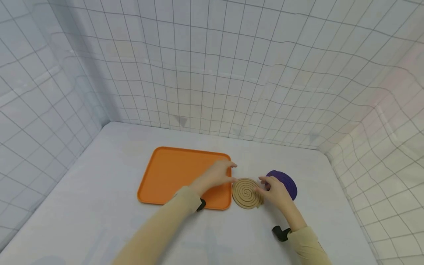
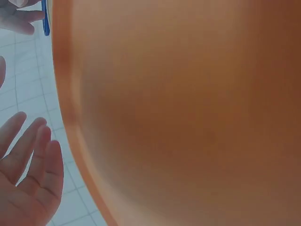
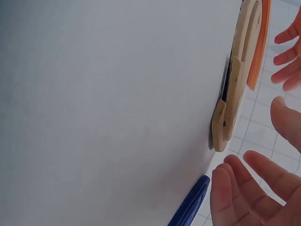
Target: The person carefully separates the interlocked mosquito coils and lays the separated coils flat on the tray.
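Observation:
A flat tan spiral disc (image 1: 245,194) lies on the white table just right of an orange tray (image 1: 179,173). My left hand (image 1: 216,173) hovers over the tray's right edge, fingers extended toward the disc and nothing in its grasp. Above the disc's right side is my right hand (image 1: 276,191), its fingers loosely bent and holding nothing. It partly covers a purple-blue spiral disc (image 1: 289,184) behind it. In the right wrist view the tan disc (image 3: 235,84) appears edge-on, with a loose end sticking out near the right fingertips (image 3: 221,181).
White grid-patterned sheets (image 1: 205,73) rise at the back and both sides of the white table (image 1: 99,184). Black wrist mounts (image 1: 281,233) show at the cuffs of the tan sleeves (image 1: 159,228).

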Motion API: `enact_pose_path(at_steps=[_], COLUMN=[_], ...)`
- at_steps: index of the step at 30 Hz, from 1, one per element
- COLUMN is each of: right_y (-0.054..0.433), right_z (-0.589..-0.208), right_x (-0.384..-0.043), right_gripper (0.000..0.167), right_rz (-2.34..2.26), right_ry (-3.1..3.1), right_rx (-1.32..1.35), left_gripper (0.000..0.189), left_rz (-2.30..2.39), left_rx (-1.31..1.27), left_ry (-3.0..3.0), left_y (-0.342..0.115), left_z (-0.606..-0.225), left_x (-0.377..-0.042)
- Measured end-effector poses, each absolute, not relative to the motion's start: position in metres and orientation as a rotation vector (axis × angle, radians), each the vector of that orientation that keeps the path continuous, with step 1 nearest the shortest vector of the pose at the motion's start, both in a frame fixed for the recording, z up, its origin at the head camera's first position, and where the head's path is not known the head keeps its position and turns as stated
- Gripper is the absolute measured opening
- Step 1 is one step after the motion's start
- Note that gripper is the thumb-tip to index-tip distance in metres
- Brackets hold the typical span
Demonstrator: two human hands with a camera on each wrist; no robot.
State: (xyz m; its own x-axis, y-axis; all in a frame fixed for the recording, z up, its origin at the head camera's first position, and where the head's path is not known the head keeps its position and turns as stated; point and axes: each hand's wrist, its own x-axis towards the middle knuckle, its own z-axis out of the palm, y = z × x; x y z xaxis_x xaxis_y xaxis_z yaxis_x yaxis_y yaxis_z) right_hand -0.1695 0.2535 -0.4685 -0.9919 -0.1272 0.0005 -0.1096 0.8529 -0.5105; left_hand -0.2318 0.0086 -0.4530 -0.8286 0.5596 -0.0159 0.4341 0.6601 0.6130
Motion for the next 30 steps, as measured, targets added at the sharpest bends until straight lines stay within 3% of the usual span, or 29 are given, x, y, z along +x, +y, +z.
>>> enact_pose_path(at_steps=[7,18,30], right_y=[0.256,0.254,0.248], right_z=[-0.470,-0.466,-0.471], right_x=[-0.168,-0.161,-0.162], right_gripper=[0.050,0.043,0.042], right_rz=[-0.892,-1.062,-1.093], right_ry=[2.905,2.691,2.697], right_rx=[-0.071,0.232,0.288], left_gripper=[0.045,0.046,0.051], left_rz=[0.930,0.903,0.889], left_rx=[0.685,0.557,0.538], left_ry=[2.552,2.538,2.524], left_y=[0.026,0.034,0.038], left_z=[-0.453,-0.460,-0.459], left_x=[-0.232,-0.228,-0.223])
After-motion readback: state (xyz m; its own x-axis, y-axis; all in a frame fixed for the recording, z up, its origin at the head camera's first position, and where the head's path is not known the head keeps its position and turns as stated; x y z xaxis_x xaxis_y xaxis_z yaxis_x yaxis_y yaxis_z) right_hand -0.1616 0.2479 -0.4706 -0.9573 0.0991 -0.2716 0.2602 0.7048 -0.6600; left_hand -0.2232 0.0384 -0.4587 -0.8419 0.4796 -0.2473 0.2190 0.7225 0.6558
